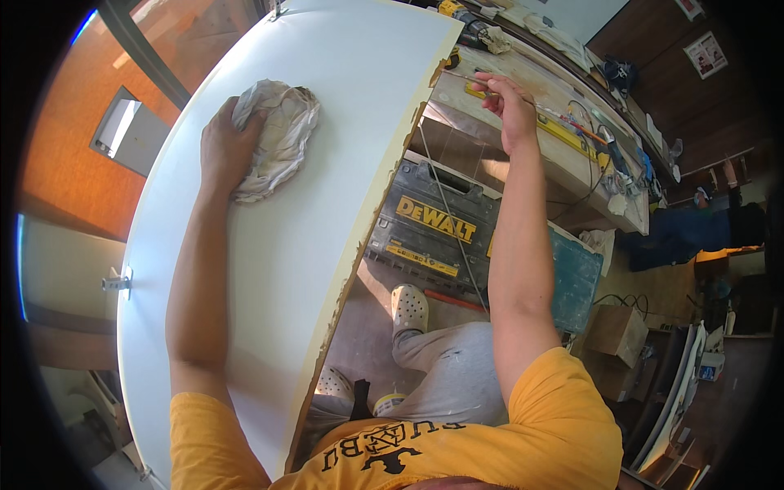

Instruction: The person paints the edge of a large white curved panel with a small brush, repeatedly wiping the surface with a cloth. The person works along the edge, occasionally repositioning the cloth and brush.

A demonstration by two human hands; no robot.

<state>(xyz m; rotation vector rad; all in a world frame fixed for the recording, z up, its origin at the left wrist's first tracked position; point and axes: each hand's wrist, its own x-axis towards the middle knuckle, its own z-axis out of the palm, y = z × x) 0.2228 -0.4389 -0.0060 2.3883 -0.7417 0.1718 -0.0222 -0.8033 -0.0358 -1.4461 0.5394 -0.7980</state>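
My left hand (226,151) is closed on a crumpled off-white rag (282,143), which rests on a large white door panel (278,278). A pale tape-like strip (336,282) runs along the panel's straight right side, with rough brown material on the edge beside it. In my right hand (508,106), raised past that edge near its far end, is a thin rod-like tool (459,76). Its tip points toward the brown edge; its exact kind is too small to tell, and I cannot tell whether it touches.
Metal hinges (119,282) stick out from the panel's curved left side. Below its right edge lie a black tool case (425,212) and a teal case (576,282). A cluttered workbench (604,184) holds a yellow level (563,137) and a drill (461,20). Cardboard boxes (616,335) stand right.
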